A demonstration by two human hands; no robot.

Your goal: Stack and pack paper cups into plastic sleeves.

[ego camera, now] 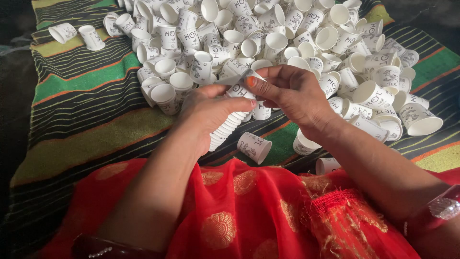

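Dozens of small white paper cups with dark print lie in a loose heap [287,43] on a striped cloth [81,96], green, black and orange bands, filling the frame from about 11 o'clock round to 3 o'clock. Two stray cups [76,34] sit apart at 10 o'clock.

Left hand [211,108], near centre, is clenched around a nested stack of cups [226,125]; the stack's rims fan out below the fingers toward 5 o'clock. Right hand [290,93], just at 3 o'clock of the left, pinches a single cup [239,82] between thumb and fingers, right at the top end of the stack; the cup looks squashed or partly tucked onto the stack, cannot tell which. Both hands touch each other around that cup.

One loose cup [254,146] lies on its side at 6 o'clock of the stack. Another cup [303,144] stands under the right wrist, and one more [328,165] at the edge of the red patterned garment [249,211] covering the lap at 6 o'clock. Bangles on both wrists: dark one [103,247] on the left, red and sparkly one [438,211] on the right.
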